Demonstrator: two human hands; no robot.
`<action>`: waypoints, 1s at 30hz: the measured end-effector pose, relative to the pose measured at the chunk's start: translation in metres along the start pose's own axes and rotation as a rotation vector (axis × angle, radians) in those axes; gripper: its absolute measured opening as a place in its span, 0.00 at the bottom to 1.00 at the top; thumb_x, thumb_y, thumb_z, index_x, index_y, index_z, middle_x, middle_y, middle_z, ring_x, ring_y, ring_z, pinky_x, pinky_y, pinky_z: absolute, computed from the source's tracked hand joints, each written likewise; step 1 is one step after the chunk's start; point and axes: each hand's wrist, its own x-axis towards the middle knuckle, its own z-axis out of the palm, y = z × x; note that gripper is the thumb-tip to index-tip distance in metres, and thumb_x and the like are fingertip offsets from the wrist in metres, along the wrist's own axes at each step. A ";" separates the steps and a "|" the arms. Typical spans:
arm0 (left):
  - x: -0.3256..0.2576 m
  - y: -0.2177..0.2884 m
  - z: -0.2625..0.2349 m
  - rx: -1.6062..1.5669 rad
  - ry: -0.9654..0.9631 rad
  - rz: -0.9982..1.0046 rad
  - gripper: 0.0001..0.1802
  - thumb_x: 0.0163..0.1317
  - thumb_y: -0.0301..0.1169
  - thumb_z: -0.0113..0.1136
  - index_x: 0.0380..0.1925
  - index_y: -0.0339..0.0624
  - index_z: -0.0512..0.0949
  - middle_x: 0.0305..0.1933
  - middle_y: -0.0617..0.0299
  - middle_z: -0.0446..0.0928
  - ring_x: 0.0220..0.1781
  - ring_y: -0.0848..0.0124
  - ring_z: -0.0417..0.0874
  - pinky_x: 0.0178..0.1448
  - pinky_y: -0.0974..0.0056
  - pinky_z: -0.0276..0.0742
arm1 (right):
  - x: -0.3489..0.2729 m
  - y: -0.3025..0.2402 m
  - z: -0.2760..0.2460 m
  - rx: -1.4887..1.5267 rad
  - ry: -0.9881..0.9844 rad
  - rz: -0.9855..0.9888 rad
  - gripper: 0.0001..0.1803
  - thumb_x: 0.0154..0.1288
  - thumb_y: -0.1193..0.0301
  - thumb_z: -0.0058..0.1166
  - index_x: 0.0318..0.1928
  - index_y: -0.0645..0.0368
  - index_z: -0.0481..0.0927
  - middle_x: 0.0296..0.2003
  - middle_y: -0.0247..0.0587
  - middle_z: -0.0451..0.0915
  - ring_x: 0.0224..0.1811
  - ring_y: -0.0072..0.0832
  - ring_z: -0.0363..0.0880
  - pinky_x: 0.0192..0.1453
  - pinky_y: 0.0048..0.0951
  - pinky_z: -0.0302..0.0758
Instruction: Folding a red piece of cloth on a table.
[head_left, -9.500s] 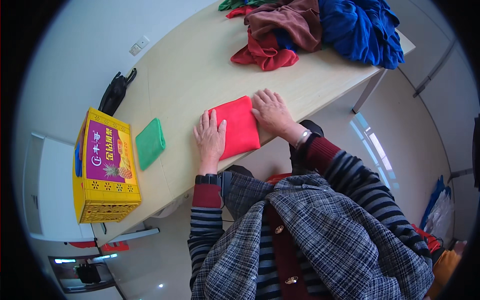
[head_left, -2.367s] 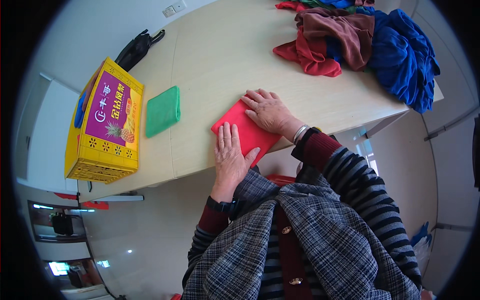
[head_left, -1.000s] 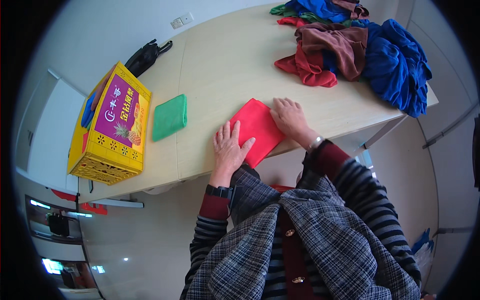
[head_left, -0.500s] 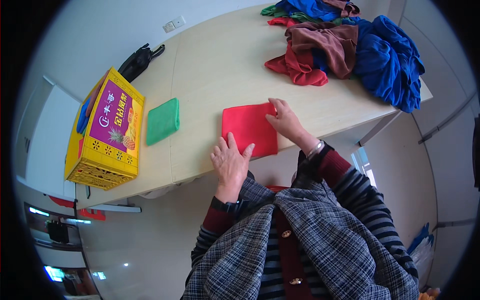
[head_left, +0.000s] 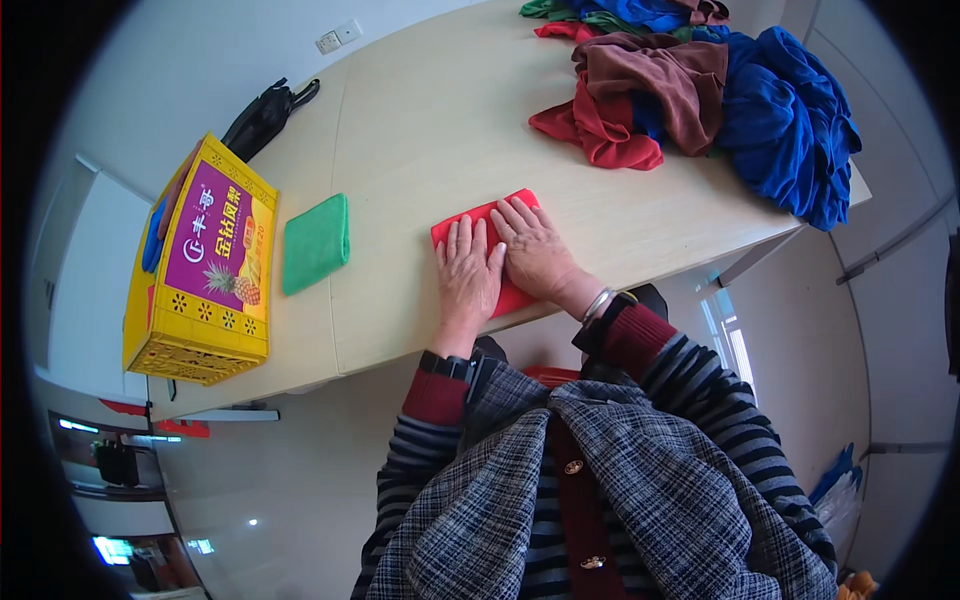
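A red cloth (head_left: pixel 512 297), folded into a flat square, lies at the front edge of the table. My left hand (head_left: pixel 468 280) rests flat on its left part, fingers stretched toward the far side. Beside it, my right hand (head_left: pixel 537 249) is pressed flat over the right part, fingers extended. The two hands nearly touch and cover most of the cloth. Left of them lies a folded green cloth (head_left: pixel 316 244), apart from both hands.
A yellow plastic crate (head_left: pixel 262 320) with a purple panel and cloths inside stands at the table's left end, a black bag (head_left: pixel 262 122) behind it. Crumpled blue (head_left: pixel 785 130), brown (head_left: pixel 665 85) and red cloths (head_left: pixel 600 130) are heaped at the far right of the pale table (head_left: pixel 420 120).
Both hands have moved onto the red cloth from its edges and now lie flat, close together. The cloth has shifted slightly left and turned a little.
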 end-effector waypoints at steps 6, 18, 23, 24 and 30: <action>-0.007 0.004 -0.007 -0.064 -0.056 -0.068 0.42 0.76 0.58 0.40 0.76 0.34 0.59 0.81 0.42 0.53 0.84 0.51 0.49 0.84 0.48 0.45 | -0.003 -0.003 -0.014 0.065 -0.072 0.088 0.36 0.74 0.57 0.42 0.76 0.62 0.60 0.77 0.52 0.57 0.82 0.46 0.51 0.82 0.50 0.50; -0.012 -0.001 -0.007 -0.046 -0.036 -0.166 0.47 0.75 0.61 0.42 0.76 0.30 0.54 0.82 0.39 0.51 0.84 0.50 0.50 0.83 0.49 0.47 | -0.014 0.005 -0.021 0.108 -0.053 0.180 0.36 0.76 0.53 0.42 0.76 0.63 0.60 0.78 0.52 0.56 0.81 0.47 0.51 0.82 0.50 0.50; -0.018 -0.002 -0.015 -0.046 -0.069 -0.223 0.47 0.75 0.60 0.42 0.76 0.29 0.53 0.81 0.39 0.52 0.83 0.49 0.52 0.83 0.48 0.49 | -0.026 0.015 -0.021 0.092 -0.037 0.234 0.36 0.78 0.52 0.41 0.75 0.62 0.61 0.76 0.52 0.60 0.80 0.46 0.54 0.82 0.51 0.50; -0.019 -0.003 -0.018 -0.041 -0.089 -0.251 0.47 0.75 0.61 0.42 0.77 0.31 0.53 0.81 0.40 0.52 0.83 0.48 0.52 0.83 0.48 0.49 | -0.029 0.018 -0.022 0.084 -0.030 0.249 0.35 0.78 0.52 0.41 0.75 0.62 0.61 0.76 0.52 0.61 0.80 0.46 0.55 0.82 0.51 0.50; -0.042 -0.014 -0.032 0.216 -0.106 -0.362 0.43 0.76 0.58 0.41 0.76 0.33 0.55 0.80 0.41 0.55 0.81 0.47 0.55 0.81 0.47 0.52 | -0.032 0.024 -0.050 -0.048 -0.092 0.273 0.32 0.77 0.56 0.42 0.73 0.63 0.64 0.73 0.50 0.65 0.78 0.47 0.58 0.81 0.51 0.52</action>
